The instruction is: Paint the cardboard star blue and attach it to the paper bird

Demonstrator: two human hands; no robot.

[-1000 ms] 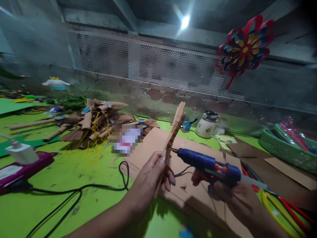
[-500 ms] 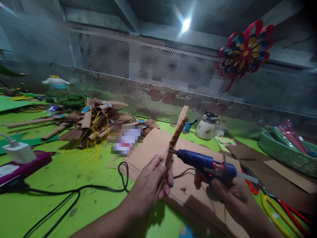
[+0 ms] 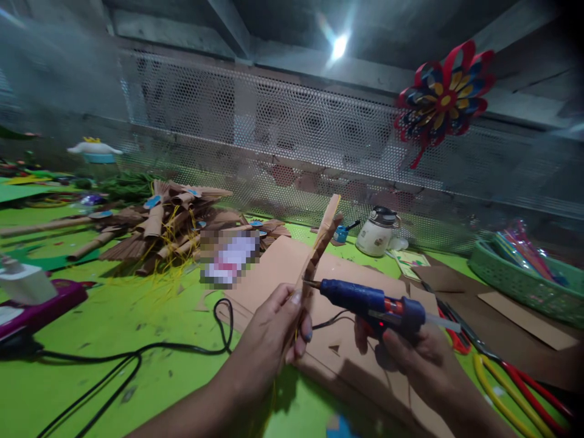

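Observation:
My left hand (image 3: 278, 331) is closed round the lower end of a folded brown paper fan piece (image 3: 319, 243) that stands upright and tilts to the right. My right hand (image 3: 410, 359) grips a blue hot glue gun (image 3: 369, 299) with a red light on its side. The gun's metal nozzle touches the paper piece just above my left fingers. A glue stick juts out of the gun's rear. Both hands hover over a stack of brown cardboard sheets (image 3: 283, 267) on the green table (image 3: 114, 316).
A heap of brown paper fans and rolled sticks (image 3: 164, 225) lies at the left. A black cable (image 3: 150, 350) loops over the table. A white jar (image 3: 378, 231), a green basket (image 3: 524, 277), scissors (image 3: 460, 337) and a paper pinwheel (image 3: 440, 100) on the mesh wall are to the right.
The view has shifted slightly left and down. The glue gun nozzle stays pressed against the paper piece, having slid a little lower along it toward my left fingers.

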